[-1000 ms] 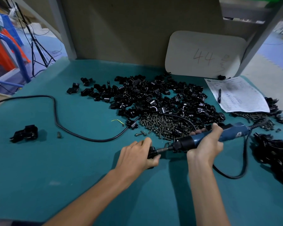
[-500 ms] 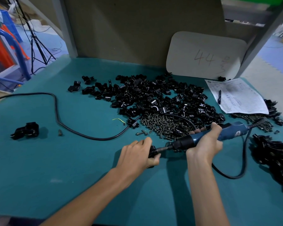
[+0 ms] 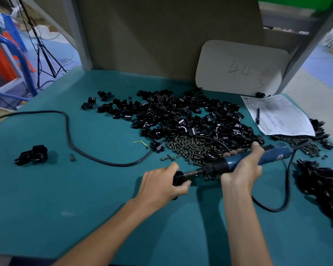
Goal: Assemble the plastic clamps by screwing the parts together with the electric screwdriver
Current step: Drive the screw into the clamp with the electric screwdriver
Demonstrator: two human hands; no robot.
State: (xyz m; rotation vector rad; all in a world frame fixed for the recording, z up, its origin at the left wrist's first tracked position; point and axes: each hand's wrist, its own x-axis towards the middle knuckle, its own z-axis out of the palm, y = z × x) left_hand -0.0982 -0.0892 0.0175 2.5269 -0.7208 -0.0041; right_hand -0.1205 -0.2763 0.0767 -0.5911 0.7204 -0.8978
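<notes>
My left hand [image 3: 161,184] is closed around a black plastic clamp [image 3: 178,177] low over the teal table [image 3: 85,198]; most of the clamp is hidden by my fingers. My right hand [image 3: 242,169] grips the blue electric screwdriver [image 3: 271,155], held nearly level, its bit pressed into the clamp from the right. Behind the hands lies a pile of dark screws [image 3: 192,147], and further back a wide heap of loose black clamp parts [image 3: 181,116].
A black cable [image 3: 69,131] loops across the left of the table. An assembled clamp [image 3: 32,155] and a lone screw [image 3: 72,157] lie at the left. A chain of black parts [image 3: 323,191] sits at the right edge, a paper form with a pen [image 3: 277,114] at back right.
Both hands hold almost the same pose on the clamp and the screwdriver. The view has shifted slightly; nothing on the table has moved.
</notes>
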